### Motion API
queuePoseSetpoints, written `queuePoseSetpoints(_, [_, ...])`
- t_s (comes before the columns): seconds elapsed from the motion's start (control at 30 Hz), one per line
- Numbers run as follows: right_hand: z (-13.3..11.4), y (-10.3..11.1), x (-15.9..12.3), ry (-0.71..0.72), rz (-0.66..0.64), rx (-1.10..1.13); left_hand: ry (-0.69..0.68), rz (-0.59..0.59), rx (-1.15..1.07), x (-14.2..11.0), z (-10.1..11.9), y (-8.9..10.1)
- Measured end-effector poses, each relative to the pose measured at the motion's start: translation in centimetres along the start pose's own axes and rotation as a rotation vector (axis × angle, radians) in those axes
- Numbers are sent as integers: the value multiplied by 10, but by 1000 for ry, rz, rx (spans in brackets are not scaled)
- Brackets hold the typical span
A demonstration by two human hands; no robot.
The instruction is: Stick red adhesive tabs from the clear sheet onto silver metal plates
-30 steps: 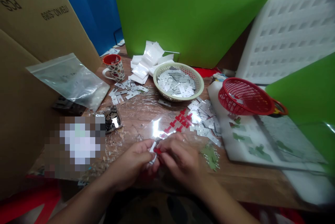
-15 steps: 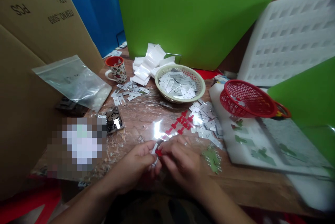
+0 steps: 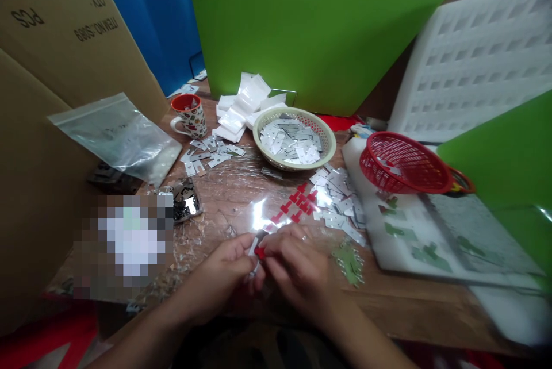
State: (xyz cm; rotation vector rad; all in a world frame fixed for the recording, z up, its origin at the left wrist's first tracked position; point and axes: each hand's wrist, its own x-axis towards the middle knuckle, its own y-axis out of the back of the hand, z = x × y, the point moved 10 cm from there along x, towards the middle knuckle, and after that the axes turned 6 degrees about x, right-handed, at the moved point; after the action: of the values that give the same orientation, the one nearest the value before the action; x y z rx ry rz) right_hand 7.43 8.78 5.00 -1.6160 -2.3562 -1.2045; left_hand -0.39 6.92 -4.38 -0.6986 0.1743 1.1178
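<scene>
1. While a narrow pale plate [image 3: 253, 246] is clamped between the thumb and fingers of the left hand [image 3: 224, 260], its darker far end is left showing beyond the grip.
2. By the right hand [image 3: 299, 260], a small red piece [image 3: 259, 253] is pinched at the fingertips, which are drawn together over the plate; whether the piece is fixed to the plate cannot be told.
3. Both hands are held close together over the near side of the wooden table [image 3: 388, 300], with plate and piece between them.
4. Just beyond the fingers, red cut-outs [image 3: 286, 208] are laid out in rows.
5. Beside these, on the right, loose metal plates [image 3: 340, 199] are heaped; more are held in a cream basket [image 3: 317, 126] farther back.
6. Near the right hand, flat green pieces [image 3: 350, 264] are clustered.
</scene>
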Motion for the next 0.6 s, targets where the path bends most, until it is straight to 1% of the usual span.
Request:
queuePoseSetpoints(0.17, [-3, -1, 1, 18, -8, -47, -12, 46, 35, 0, 0, 4])
queuePoseSetpoints(0.3, [-11, -5, 1, 39, -27, -136, -38, 142, 82, 4, -1, 13])
queuePoseSetpoints(0.37, [-14, -5, 1, 31, -19, -200, -62, 170, 105, 4, 1, 14])
queuePoseSetpoints(0.47, [-13, 7, 3, -35, 78, -307, -75, 160, 150, 4, 4, 10])
queuePoseSetpoints(0.53, [-10, 15, 4, -86, 145, -325, -73, 141, 194, 3, 6, 6])
queuePoseSetpoints(0.6, [-5, 18, 5, -116, 154, -299, -67, 128, 230, 2, 7, 2])
